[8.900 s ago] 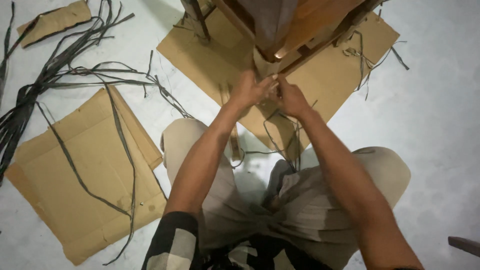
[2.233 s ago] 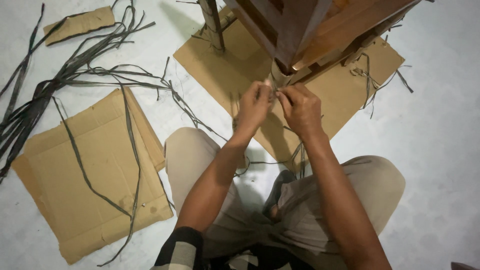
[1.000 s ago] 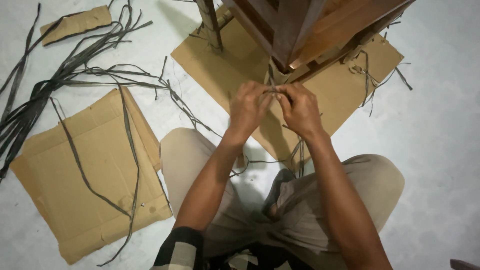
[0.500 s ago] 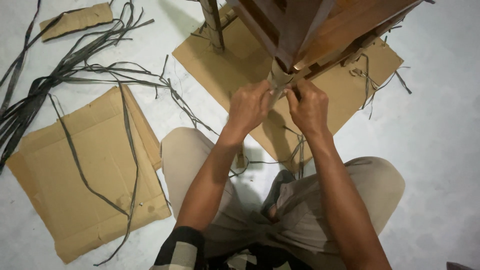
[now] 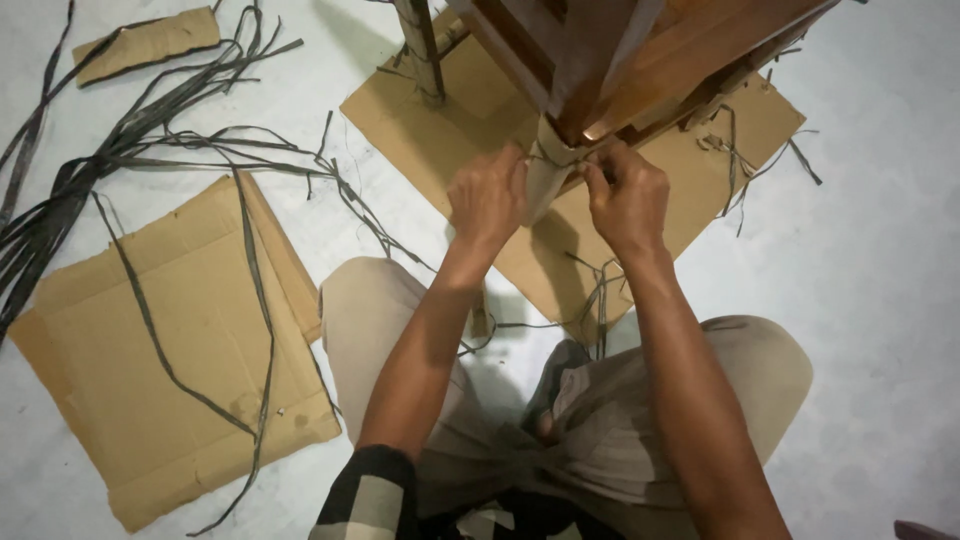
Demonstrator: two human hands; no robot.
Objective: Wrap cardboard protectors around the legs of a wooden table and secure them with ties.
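Your left hand [image 5: 488, 195] and right hand [image 5: 628, 200] pinch the strap [image 5: 549, 160] around the cardboard-wrapped leg [image 5: 548, 172]; the knot isn't tight yet.

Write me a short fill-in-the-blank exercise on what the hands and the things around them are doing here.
1. Both hands, the left hand and the right hand, pull a thin strap tight around a cardboard-wrapped furniture ____.
2. The wooden furniture stands on a sheet of ____.
3. The loose dark straps lie on the ____.

Missing words: leg; cardboard; floor
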